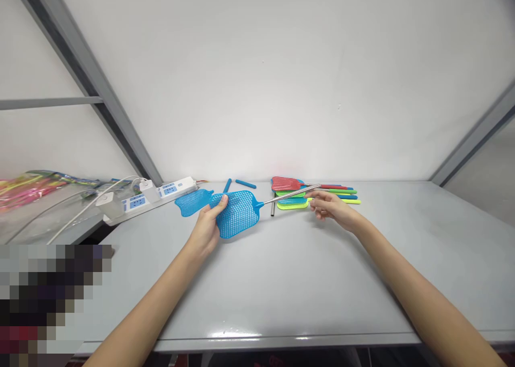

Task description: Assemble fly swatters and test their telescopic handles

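My left hand (207,227) is closed round the edge of a blue fly swatter head (237,217), thumb on top of the mesh. A bare silver metal rod (292,193) runs from that head up to the right, with no grip on its end. Just below the rod's far end is my right hand (332,208), fingers loosely bent and apart, nothing seen in them. Behind it lies a stack of fly swatters with a red head (285,183) on top and a yellow-green head (292,204) lower down.
Another blue swatter head (193,202) lies left of my left hand. Two blue grips (245,184) (227,185) rest near the back wall, and a short metal rod (273,206) lies centrally. A white power strip (169,190) with chargers and cables sits left, near plastic-wrapped colourful items (32,192).
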Tool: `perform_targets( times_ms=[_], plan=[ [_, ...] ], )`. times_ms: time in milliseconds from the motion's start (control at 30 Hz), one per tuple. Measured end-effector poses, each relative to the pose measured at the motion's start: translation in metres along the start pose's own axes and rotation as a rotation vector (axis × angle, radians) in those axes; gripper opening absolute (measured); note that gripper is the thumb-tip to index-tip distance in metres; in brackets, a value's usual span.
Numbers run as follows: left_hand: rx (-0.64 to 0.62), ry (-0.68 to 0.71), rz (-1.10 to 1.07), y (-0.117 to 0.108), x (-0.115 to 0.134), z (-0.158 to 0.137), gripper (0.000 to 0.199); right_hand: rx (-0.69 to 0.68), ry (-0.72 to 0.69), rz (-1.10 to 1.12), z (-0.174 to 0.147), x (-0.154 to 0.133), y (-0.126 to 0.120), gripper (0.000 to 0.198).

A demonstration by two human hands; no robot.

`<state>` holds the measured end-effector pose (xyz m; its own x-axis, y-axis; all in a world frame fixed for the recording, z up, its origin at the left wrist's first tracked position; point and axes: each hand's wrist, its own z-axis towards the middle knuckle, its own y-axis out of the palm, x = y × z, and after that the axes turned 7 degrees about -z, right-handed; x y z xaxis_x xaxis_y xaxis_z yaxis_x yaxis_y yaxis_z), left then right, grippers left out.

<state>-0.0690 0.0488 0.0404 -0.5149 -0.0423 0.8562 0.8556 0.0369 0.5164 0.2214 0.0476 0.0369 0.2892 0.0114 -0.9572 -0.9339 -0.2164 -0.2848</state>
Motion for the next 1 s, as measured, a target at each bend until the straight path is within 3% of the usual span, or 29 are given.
perform_targets(
  times_ms=[300, 433, 500, 667, 767, 1000],
  plan=[
    [-0.042, -0.100, 0.007, 0.004, -0.003, -0.003, 0.020, 0.099, 0.008, 0.300, 0.002, -0.004, 0.006, 0.031],
    [-0.127, -0.127, 0.073, 0.007, -0.009, -0.007, 0.025, 0.137, 0.008, 0.562, 0.007, 0.002, 0.003, 0.025],
    [-0.169, -0.080, 0.171, 0.008, -0.014, -0.011, 0.027, 0.170, 0.026, 0.819, 0.010, 0.005, 0.002, 0.020],
    [-0.166, 0.203, 0.545, 0.012, -0.034, -0.025, 0.023, 0.335, 0.195, 1.435, 0.016, 0.011, 0.006, 0.023],
    [-0.176, 0.231, 0.599, 0.016, -0.043, -0.034, 0.026, 0.415, 0.264, 1.515, 0.017, 0.015, 0.013, 0.027],
    [-0.041, 0.236, 0.604, 0.022, -0.049, -0.043, 0.028, 0.601, 0.219, 1.490, 0.015, 0.019, 0.029, 0.031]
  ],
)
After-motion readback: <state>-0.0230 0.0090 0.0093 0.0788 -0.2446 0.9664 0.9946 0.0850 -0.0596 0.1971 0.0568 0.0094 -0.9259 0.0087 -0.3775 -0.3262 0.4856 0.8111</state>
